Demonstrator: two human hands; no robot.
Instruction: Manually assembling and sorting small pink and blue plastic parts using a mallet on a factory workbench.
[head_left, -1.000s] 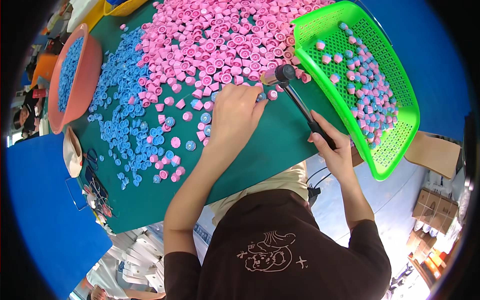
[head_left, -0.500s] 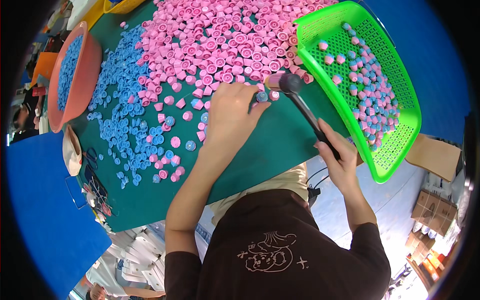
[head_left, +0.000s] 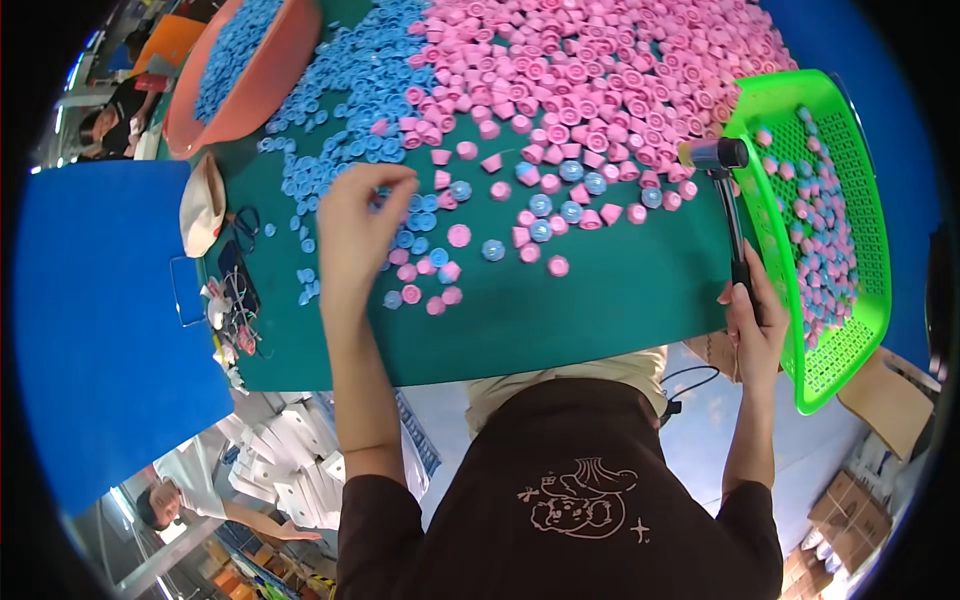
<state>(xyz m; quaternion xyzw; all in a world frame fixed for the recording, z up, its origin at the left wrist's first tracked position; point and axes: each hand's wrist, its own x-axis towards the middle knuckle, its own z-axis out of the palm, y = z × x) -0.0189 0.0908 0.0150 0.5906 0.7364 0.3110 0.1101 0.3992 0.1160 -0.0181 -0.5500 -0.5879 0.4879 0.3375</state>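
Left hand [head_left: 355, 220] curled among blue caps [head_left: 365, 80], hammer [head_left: 732, 215] in the right hand [head_left: 760, 312]

At far left, the coral bowl [head_left: 290, 75] is cut off by the upper edge, so its full load of blue caps cannot be seen. Below it lie a beige pouch [head_left: 203, 210], scissors [head_left: 243, 222] and a dark flat object partly covered by a small tangle too muddled to make out. The left hand's thumb and fingers curl toward each other over the green table [head_left: 540, 340], hiding some blue caps; whether they pinch one, I cannot tell. Pink cups [head_left: 570, 80] spread across the middle, cropped at the top. Nearer the person, several joined pieces [head_left: 571, 212], blue on pink, sit loosely scattered. The right hand is wrapped around the hammer's black grip, covering its lower end. The hammer's head overlaps the green basket [head_left: 850, 350] in view; contact is unclear. Inside the basket, more joined pieces blur together.
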